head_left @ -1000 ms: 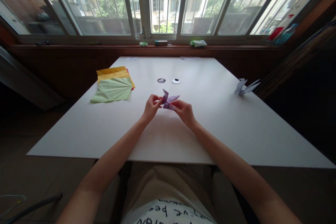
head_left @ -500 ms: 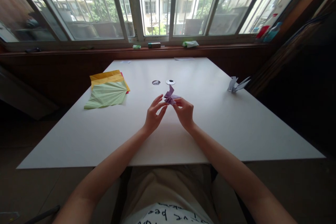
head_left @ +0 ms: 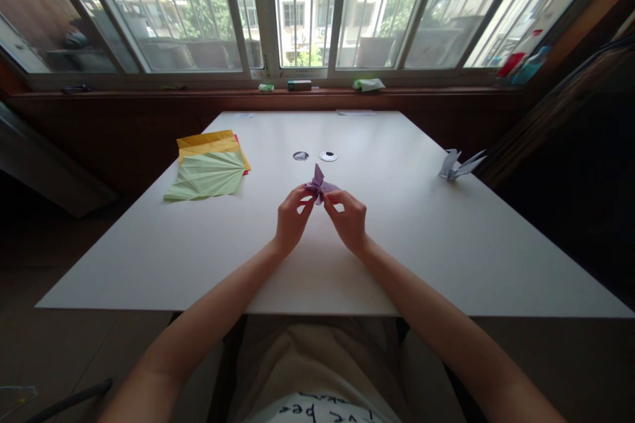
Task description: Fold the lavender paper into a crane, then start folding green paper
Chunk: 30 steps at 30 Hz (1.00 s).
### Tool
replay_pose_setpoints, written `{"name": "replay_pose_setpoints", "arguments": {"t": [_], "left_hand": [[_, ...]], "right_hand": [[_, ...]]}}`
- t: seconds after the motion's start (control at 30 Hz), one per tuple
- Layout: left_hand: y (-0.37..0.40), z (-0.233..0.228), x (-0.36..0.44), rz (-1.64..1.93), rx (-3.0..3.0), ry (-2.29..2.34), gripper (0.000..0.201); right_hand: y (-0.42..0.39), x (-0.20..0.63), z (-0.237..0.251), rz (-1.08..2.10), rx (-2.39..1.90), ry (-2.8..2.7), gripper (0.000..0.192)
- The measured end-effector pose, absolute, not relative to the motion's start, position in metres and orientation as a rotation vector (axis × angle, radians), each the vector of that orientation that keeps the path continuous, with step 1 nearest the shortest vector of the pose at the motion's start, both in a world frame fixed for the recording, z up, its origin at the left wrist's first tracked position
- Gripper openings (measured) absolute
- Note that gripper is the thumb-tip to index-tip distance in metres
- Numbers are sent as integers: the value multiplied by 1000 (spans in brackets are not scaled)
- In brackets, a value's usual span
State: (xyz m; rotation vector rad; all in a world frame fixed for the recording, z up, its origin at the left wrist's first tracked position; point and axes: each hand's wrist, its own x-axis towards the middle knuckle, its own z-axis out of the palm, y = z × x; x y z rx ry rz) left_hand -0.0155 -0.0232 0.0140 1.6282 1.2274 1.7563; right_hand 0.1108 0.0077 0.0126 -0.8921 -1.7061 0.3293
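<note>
A small purple origami figure [head_left: 318, 178] of folded paper is held above the white table [head_left: 317, 264], one point of it standing up. My left hand [head_left: 294, 210] pinches its left side between thumb and fingers. On the other side, my right hand [head_left: 346, 211] grips it the same way, so both hands are closed on the paper. The fingertips cover part of its lower folds. Just beyond lie two small round discs, a dark-patterned one [head_left: 300, 156] and a white one with a black spot [head_left: 328, 156].
At the left, a creased light green sheet [head_left: 208, 175] lies over yellow paper [head_left: 206, 143], with a bit of red showing. A grey-white folded paper crane [head_left: 454, 165] stands near the right edge. Small packets, one green and white [head_left: 368, 84], sit on the windowsill.
My left fingers, spread beside the purple origami figure before, have closed on its left side. The figure has turned and its point now stands more upright. The view has shifted slightly.
</note>
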Motion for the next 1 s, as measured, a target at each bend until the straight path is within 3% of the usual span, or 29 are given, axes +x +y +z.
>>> {"name": "replay_pose_setpoints", "arguments": {"t": [0.77, 1.0], "left_hand": [[-22, 14, -19, 1790, 1771, 1399, 16], [-10, 2, -28, 1570, 1841, 1581, 9]], "right_hand": [[5, 109, 18, 207, -984, -1758, 14], [16, 109, 5, 253, -1126, -1857, 16]]}}
